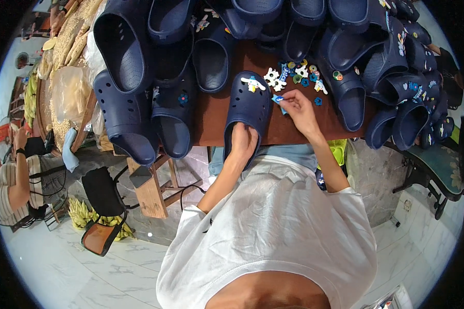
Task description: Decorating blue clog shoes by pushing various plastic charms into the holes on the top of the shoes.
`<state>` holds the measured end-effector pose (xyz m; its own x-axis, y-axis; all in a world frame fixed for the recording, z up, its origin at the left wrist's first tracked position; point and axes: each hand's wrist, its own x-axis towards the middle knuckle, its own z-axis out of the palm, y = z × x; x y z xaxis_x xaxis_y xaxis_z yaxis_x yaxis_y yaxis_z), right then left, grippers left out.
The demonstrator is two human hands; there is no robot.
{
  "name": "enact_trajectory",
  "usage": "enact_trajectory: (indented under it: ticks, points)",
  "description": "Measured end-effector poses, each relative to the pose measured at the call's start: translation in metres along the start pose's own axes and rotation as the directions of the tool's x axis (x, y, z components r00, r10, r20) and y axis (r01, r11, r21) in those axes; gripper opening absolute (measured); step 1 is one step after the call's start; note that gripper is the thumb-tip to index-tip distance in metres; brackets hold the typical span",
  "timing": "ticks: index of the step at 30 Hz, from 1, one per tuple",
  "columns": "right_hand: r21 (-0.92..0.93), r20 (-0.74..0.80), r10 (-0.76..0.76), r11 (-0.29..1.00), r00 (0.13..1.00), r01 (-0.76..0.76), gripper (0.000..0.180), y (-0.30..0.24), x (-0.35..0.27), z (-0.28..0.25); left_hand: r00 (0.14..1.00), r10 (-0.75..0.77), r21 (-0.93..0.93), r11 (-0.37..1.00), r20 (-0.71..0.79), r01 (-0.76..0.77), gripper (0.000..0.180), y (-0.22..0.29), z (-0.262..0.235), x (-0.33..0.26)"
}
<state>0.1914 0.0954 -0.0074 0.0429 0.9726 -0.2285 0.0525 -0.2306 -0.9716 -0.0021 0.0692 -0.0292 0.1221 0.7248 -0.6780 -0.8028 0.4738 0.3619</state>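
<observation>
A navy clog [251, 107] lies toe-away at the table's front edge in front of me. A white character charm with a bit of yellow [253, 83] sits on its toe, among the vent holes. My left hand [244, 141] reaches into the foot opening and grips the clog, its fingertips hidden inside. Just right of the toe, my right hand [297, 109] pinches a small blue charm [278, 99] between thumb and fingers. Beyond that hand lies a loose pile of charms: white ones with dark spots [275, 79], blue flowers [305, 82] and round ones.
Many more navy clogs crowd the brown table [216, 121], stacked at the left [123, 110], the back and the right [344, 98]. A black chair [103, 191] and a wooden stool [148, 191] stand at the lower left. Another person in a striped shirt [16, 188] sits farther left.
</observation>
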Motion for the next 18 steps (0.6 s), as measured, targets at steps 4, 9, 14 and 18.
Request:
enact_trajectory:
  ticks: [4,9,14,18]
  points:
    - [0.23,0.115,0.06,0.969,0.992,-0.085,0.014,0.005,-0.004,0.019,0.998,0.038,0.116,0.992,0.058,-0.045,0.032,0.0,0.0,-0.008]
    - [0.208,0.129,0.069,0.974,0.989,-0.095,0.013,0.003,-0.001,0.023,0.996,0.031,0.153,0.987,0.083,-0.044,0.031,-0.001,-0.005,-0.007]
    - [0.129,0.115,0.133,0.981,0.984,-0.147,0.015,0.012,-0.002,0.019,0.993,0.03,0.141,0.989,0.117,-0.047,0.029,-0.003,-0.023,0.002]
    - [0.036,-0.016,0.093,0.995,0.996,-0.092,0.014,0.017,0.005,0.004,0.993,-0.023,0.103,0.995,0.116,0.012,0.018,0.0,-0.014,-0.001]
